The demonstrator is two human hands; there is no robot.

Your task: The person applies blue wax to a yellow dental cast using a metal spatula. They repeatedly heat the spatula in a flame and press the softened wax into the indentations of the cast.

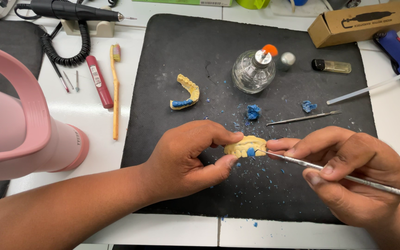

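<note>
We held a yellow cast (244, 146) over the near part of the black mat (172, 69), our left hand (186, 159) closed on it with thumb below and fingers curled over the top. A patch of blue wax (251, 152) sat on the cast's front. Our right hand (348, 173) was closed around a thin metal carver (348, 177), gripped like a pen, and its tip touched the cast just beside that blue patch.

On the mat, farther from us than the cast, lay a 2nd cast (187, 92), curved, yellow, with blue wax at 1 end. A glass burner (254, 69) with an orange cap stood toward the mat's far edge, and a lighter (331, 66) lay to its right. 2 blue lumps (253, 112) rested mid-mat, with another metal tool (304, 118) between them and blue crumbs scattered across the mat.

Left of the mat we saw a toothbrush (115, 88), a red pen (99, 81) and a black handpiece (70, 10) with a coiled cord. A pink jug (19, 134) stood further left. A cardboard box (359, 22) sat at the mat's far right corner.
</note>
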